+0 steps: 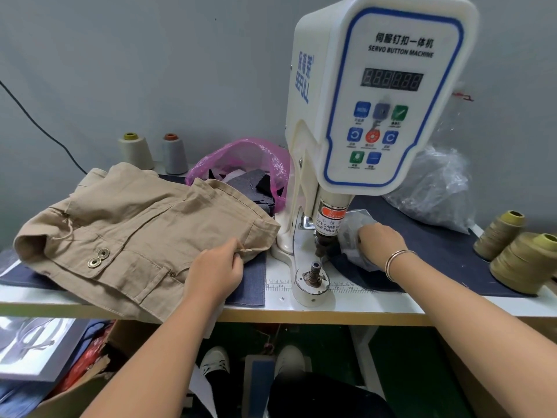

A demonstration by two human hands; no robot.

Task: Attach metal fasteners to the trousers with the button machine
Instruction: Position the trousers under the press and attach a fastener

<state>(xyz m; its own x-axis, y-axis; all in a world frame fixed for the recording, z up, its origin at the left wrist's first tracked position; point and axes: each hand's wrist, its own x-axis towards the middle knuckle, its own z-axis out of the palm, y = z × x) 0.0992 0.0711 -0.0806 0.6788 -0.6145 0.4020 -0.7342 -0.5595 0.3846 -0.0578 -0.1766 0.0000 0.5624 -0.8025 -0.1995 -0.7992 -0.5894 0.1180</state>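
Note:
Beige trousers (126, 227) lie bunched on the table left of the white button machine (370, 101). Two brass fasteners (99, 257) sit on a flap near the trousers' left end. My left hand (215, 271) grips the right edge of the trousers, fingers curled on the fabric. My right hand (381, 244) reaches into a small clear plastic bag (352, 233) just right of the machine's punch (321, 247), fingers curled inside and hidden. The lower die (313, 274) stands bare at the front of the machine's base.
A pink bag of dark scraps (244, 173) sits behind the trousers. Thread cones stand at the back left (135, 150) and at the right edge (524, 260). A large clear bag (434, 188) lies at the back right. A foot pedal (260, 378) sits under the table.

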